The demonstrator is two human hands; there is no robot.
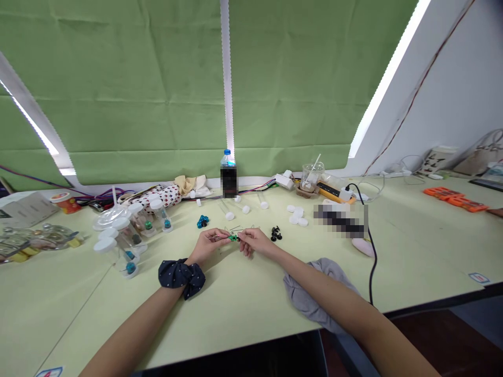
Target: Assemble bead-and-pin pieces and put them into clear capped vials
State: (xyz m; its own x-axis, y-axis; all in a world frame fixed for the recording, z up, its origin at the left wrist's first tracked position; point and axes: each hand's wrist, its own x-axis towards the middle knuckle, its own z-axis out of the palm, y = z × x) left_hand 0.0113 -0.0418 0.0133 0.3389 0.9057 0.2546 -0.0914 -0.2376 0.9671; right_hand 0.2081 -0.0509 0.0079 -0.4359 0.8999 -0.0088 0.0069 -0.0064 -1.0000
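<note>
Pinching small green piece (pixel 233 237) between fingertips of left hand (pixel 210 244) and right hand (pixel 254 241), likely to steady it from both sides. Held over worktop (pixel 243 298), between near edge and far edge; can't tell if touching it. Grouped by colour, presumably for quick reach: blue parts (pixel 203 222) near left hand, black parts (pixel 276 235) near right hand. Parked toward far edge: white-ended clear tubes (pixel 245 209), probably out of forearms' way.
</note>
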